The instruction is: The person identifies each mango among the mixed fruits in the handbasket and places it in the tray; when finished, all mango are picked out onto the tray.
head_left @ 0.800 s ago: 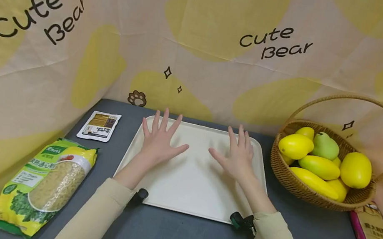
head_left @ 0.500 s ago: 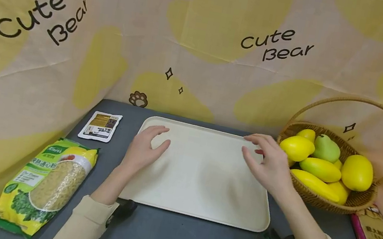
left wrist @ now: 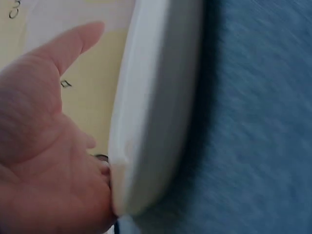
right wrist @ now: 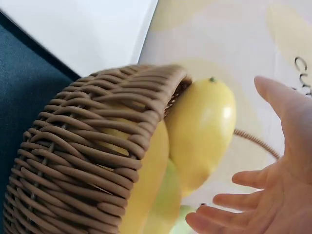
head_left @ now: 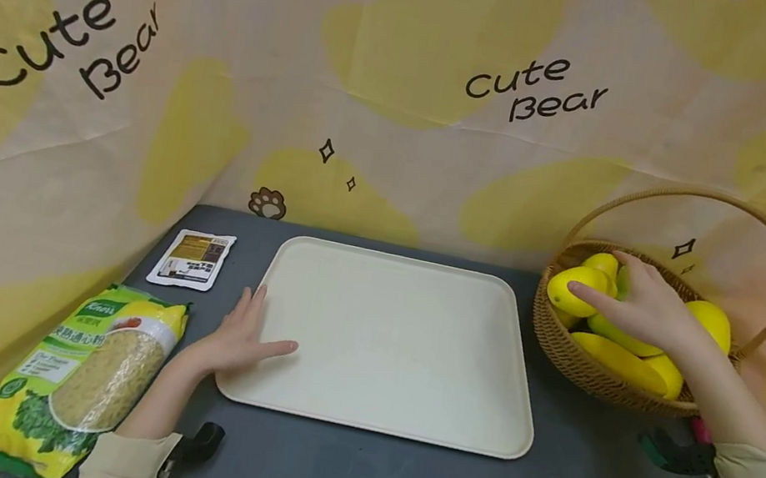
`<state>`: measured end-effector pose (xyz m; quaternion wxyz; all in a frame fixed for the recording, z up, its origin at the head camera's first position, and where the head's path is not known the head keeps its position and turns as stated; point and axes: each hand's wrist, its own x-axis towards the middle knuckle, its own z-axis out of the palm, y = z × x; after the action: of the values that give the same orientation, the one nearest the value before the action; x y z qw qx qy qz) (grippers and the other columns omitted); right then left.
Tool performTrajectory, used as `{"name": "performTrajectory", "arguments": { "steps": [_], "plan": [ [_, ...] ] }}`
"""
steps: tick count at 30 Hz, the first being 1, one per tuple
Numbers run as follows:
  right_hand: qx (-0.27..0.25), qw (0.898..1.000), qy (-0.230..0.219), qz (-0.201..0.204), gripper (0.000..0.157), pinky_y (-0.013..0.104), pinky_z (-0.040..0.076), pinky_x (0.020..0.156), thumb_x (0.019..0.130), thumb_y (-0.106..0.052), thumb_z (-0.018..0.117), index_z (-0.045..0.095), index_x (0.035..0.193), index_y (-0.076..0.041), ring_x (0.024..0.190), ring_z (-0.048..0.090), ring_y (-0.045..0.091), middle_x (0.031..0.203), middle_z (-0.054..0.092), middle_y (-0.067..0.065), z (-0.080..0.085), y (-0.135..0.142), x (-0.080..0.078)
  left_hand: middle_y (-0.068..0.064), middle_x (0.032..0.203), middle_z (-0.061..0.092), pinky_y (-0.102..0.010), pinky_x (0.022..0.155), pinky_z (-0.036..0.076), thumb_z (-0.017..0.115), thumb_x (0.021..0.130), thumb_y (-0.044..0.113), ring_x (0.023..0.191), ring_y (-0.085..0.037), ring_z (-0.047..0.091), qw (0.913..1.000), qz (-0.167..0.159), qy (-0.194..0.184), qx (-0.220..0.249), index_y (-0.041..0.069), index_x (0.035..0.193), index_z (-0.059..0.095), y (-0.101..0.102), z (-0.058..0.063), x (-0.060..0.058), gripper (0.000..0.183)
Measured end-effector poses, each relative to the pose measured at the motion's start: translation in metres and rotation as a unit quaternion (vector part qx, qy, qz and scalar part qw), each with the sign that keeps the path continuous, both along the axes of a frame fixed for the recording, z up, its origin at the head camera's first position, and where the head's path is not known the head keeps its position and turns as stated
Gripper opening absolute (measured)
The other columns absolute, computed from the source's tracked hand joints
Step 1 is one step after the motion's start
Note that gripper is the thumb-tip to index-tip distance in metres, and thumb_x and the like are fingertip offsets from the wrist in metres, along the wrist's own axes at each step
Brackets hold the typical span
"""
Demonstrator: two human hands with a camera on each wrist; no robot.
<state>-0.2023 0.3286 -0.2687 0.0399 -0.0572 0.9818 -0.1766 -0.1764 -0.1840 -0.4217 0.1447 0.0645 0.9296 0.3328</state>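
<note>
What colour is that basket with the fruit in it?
Brown: the basket is woven from brown strands, seen best in the right wrist view.

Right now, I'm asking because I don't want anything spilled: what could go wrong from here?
The right hand is over closely packed fruit in the basket, so taking one piece might make another roll out.
In the head view, the handle arches up behind that hand and might get knocked.
The left hand lies at the left edge of the tray, so a shove could shift it.

Left hand point(head_left: 243, 337) thumb-out, right hand point(head_left: 649, 307) spread
</note>
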Motion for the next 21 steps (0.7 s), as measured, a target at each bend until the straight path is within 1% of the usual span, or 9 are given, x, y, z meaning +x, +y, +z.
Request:
{"name": "performTrajectory", "arguments": {
  "steps": [1, 3, 6, 10, 15, 21],
  "plan": [
    [0.006, 1.000, -0.019, 0.002, 0.103, 0.073, 0.021, 0.100, 0.093, -0.062, 0.049, 0.006, 0.149, 0.014, 0.129, 0.021, 0.062, 0.147, 0.016, 0.044, -0.001, 0.002, -0.004, -0.035, 0.154, -0.015, -0.071, 0.107, 0.000, 0.066, 0.085, 0.057, 0.140, -0.054, -0.011, 1.0000, -0.008, -0.001, 0.005, -0.007, 0.151, -0.009, -0.002, -0.002, 0.001, 0.119],
    [0.012, 0.999, -0.044, 0.005, 0.106, 0.072, 0.021, 0.101, 0.093, -0.063, 0.046, 0.003, 0.148, 0.016, 0.129, 0.021, 0.062, 0.146, 0.015, 0.045, -0.004, 0.004, -0.011, -0.035, 0.154, -0.014, -0.069, 0.108, -0.003, 0.065, 0.086, 0.055, 0.142, -0.051, -0.012, 0.9997, -0.019, 0.004, 0.013, -0.008, 0.151, -0.009, -0.006, -0.005, 0.002, 0.117],
    [0.022, 0.998, -0.062, 0.005, 0.107, 0.072, 0.022, 0.101, 0.093, -0.065, 0.045, 0.002, 0.147, 0.017, 0.128, 0.022, 0.062, 0.145, 0.016, 0.047, -0.008, 0.006, -0.017, -0.034, 0.155, -0.011, -0.068, 0.109, -0.005, 0.064, 0.088, 0.053, 0.143, -0.048, -0.012, 0.9994, -0.022, 0.012, 0.024, -0.009, 0.151, -0.006, -0.009, -0.007, 0.002, 0.113],
    [0.034, 0.997, -0.076, 0.009, 0.109, 0.071, 0.026, 0.099, 0.093, -0.066, 0.044, 0.000, 0.147, 0.018, 0.126, 0.027, 0.062, 0.143, 0.018, 0.048, -0.013, 0.008, -0.022, -0.032, 0.157, -0.008, -0.066, 0.110, -0.004, 0.062, 0.090, 0.051, 0.144, -0.045, -0.010, 0.9992, -0.020, 0.028, 0.019, -0.010, 0.151, -0.003, -0.011, -0.012, 0.001, 0.108],
    [0.035, 0.996, -0.086, 0.011, 0.111, 0.071, 0.030, 0.097, 0.092, -0.067, 0.044, -0.002, 0.147, 0.017, 0.123, 0.030, 0.063, 0.141, 0.017, 0.050, -0.019, 0.008, -0.023, -0.032, 0.157, -0.004, -0.067, 0.109, -0.002, 0.062, 0.091, 0.049, 0.145, -0.044, -0.007, 0.9983, -0.017, 0.052, 0.018, -0.010, 0.151, 0.003, -0.013, -0.017, 0.001, 0.103],
    [0.029, 0.996, -0.080, 0.000, 0.114, 0.070, 0.033, 0.095, 0.090, -0.068, 0.047, -0.003, 0.146, 0.018, 0.121, 0.033, 0.063, 0.140, 0.019, 0.051, -0.023, 0.006, -0.022, -0.031, 0.157, -0.004, -0.067, 0.109, -0.003, 0.061, 0.092, 0.048, 0.145, -0.044, -0.007, 0.9983, -0.013, 0.054, 0.020, -0.010, 0.152, 0.004, -0.013, -0.020, 0.001, 0.101]
  ]
}}
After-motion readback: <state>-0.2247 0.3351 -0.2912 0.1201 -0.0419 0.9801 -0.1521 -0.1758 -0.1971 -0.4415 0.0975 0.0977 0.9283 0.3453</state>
